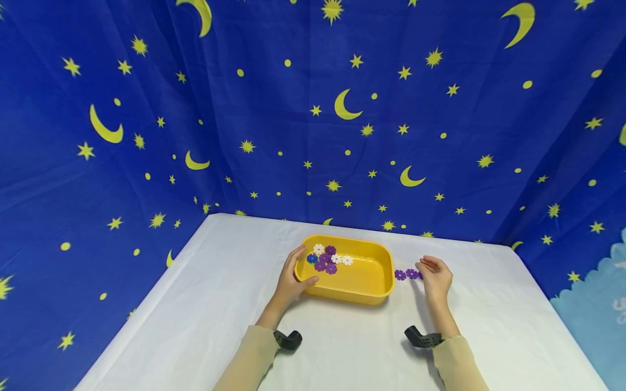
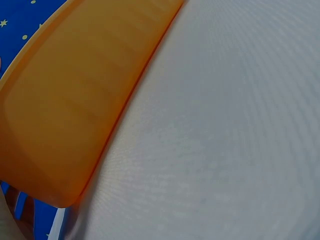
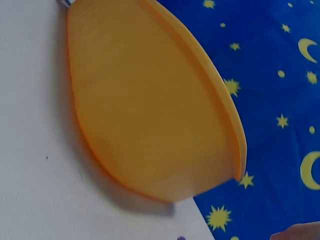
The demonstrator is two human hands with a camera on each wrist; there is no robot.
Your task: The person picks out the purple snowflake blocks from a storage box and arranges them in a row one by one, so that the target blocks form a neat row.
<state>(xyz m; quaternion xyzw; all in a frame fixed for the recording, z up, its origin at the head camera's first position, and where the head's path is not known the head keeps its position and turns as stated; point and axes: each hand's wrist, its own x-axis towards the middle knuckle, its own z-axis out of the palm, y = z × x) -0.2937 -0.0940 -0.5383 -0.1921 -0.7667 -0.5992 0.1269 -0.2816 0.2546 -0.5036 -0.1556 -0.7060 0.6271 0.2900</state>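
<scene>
A yellow plastic tub [image 1: 364, 277] stands on the white-covered table, with several flower-shaped discs [image 1: 325, 258] in purple, white and blue gathered at the left of its floor. My left hand [image 1: 292, 277] grips the tub's left end, fingers along the outer side and thumb over the front rim. To the right of the tub, purple flower-shaped discs [image 1: 406, 274] form a short row. At the row's right end is my right hand [image 1: 436, 278], its fingers bent and overlapping the last disc; I cannot tell whether it pinches that disc. The tub's outer wall [image 2: 75, 100] fills much of the left wrist view.
A blue cloth [image 1: 293, 125] with yellow moons and stars hangs behind the table and along both sides. White cloth [image 1: 352, 342] covers the tabletop. Each wrist carries a black camera mount [image 1: 288, 340]. Light blue fabric [image 1: 594, 296] shows at the far right.
</scene>
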